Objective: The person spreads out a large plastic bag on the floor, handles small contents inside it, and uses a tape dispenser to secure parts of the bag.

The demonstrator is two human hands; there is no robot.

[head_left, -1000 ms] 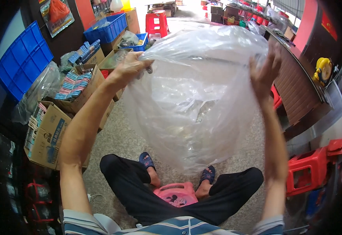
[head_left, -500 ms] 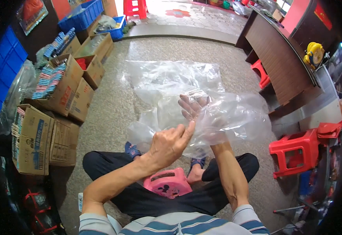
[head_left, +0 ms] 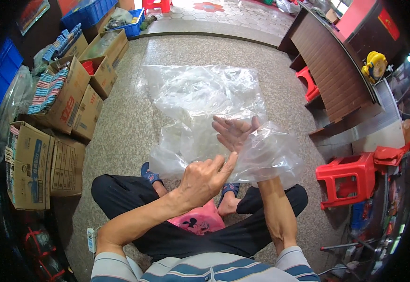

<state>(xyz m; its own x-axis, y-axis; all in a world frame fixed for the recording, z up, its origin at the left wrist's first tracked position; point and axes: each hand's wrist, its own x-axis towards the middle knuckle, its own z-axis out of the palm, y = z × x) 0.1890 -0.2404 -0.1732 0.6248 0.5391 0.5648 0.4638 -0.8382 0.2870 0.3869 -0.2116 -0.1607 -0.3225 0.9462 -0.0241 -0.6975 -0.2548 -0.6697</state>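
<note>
A large clear plastic bag (head_left: 200, 94) lies crumpled over the speckled floor in front of my knees. My right hand (head_left: 233, 132) is pushed inside the bag's near end, palm up with the fingers spread, and the film wraps my forearm. My left hand (head_left: 204, 179) is just below it, thumb and fingers pinched on the bag's near edge. I sit on a low pink stool (head_left: 198, 222) with my feet under the bag.
Open cardboard boxes (head_left: 66, 101) of packed goods line the left side, with blue crates (head_left: 90, 11) behind them. A brown wooden counter (head_left: 334, 70) stands at the right. Red plastic stools (head_left: 348, 176) sit at the right, one close to my right knee.
The bag, held up wide between both hands a second ago, has come down to the floor. My right hand has gone inside it and my left hand has pinched its near edge.
</note>
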